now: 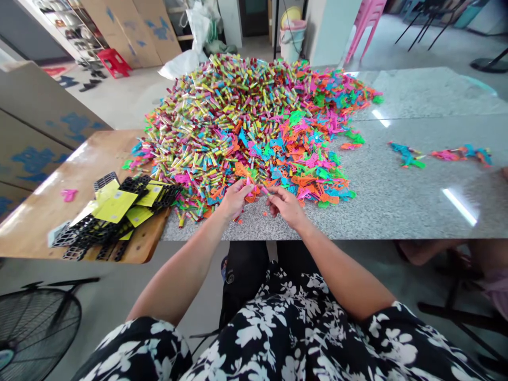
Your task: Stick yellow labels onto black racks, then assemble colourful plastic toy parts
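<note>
My left hand [234, 199] is closed in a pinch on a pink plastic toy gun [249, 182] at the near edge of a big pile. Just to the right, my right hand [286, 206] pinches a small pink tube-like piece [265, 190], its tip pointing at the toy gun; I cannot tell whether the two touch. Behind both hands lie loose toy guns [309, 159] in orange, pink, blue and green. Small tubes [206, 127] with yellow and dark red wrapping form the larger heap at the left and back.
Beneath the pile is a speckled grey stone table [381, 196]. Linked toy guns [408, 154] lie farther right. On the wooden board [24, 233] at left sit black plastic grids with yellow cards [117, 205]. A fan [35, 328] stands lower left; another person's leg [428, 251] shows at right.
</note>
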The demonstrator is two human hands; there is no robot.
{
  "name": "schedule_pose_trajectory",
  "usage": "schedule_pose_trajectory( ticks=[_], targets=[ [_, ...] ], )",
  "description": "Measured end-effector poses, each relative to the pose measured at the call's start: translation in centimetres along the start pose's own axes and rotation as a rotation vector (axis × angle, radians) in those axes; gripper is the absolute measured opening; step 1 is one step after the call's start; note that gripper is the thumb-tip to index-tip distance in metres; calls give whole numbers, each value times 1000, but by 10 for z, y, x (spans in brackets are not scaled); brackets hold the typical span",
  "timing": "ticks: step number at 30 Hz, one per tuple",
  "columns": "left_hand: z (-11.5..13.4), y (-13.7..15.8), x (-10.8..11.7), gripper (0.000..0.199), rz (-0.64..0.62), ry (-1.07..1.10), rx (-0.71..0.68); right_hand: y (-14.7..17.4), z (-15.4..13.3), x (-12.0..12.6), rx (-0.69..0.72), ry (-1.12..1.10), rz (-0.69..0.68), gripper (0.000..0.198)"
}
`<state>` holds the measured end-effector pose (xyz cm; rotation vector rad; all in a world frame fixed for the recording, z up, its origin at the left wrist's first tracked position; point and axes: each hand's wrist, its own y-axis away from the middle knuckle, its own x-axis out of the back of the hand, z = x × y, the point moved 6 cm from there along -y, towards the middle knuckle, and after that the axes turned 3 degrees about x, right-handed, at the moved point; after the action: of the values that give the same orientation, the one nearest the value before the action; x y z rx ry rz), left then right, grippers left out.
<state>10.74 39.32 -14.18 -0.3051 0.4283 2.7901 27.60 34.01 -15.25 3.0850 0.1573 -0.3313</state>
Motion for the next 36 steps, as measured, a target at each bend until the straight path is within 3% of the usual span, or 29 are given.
schedule_pose_trajectory(
  ticks=[8,15,22,26,31,33,36],
  targets=[
    [3,2,-13,41,7,70,-2,8,-4,3,80,-13,54,39],
    [1,1,-17,36,41,148,-40,14,6,1,-13,-183,84,46],
    [0,4,-25,26,90,182,-90,17,10,-2,-16,-171,181,44],
    [0,8,-32,20,177,151,-174,20,9,-4,-94,-218,227,40],
    [-4,16,-45,19,234,73,-299,28,10,-13,-245,-361,154,37],
    [-12,17,-49,21,236,53,-284,33,13,-11,-276,-332,141,33],
    [-26,10,-49,27,200,-29,-148,37,18,10,-316,-234,142,30]
  ],
)
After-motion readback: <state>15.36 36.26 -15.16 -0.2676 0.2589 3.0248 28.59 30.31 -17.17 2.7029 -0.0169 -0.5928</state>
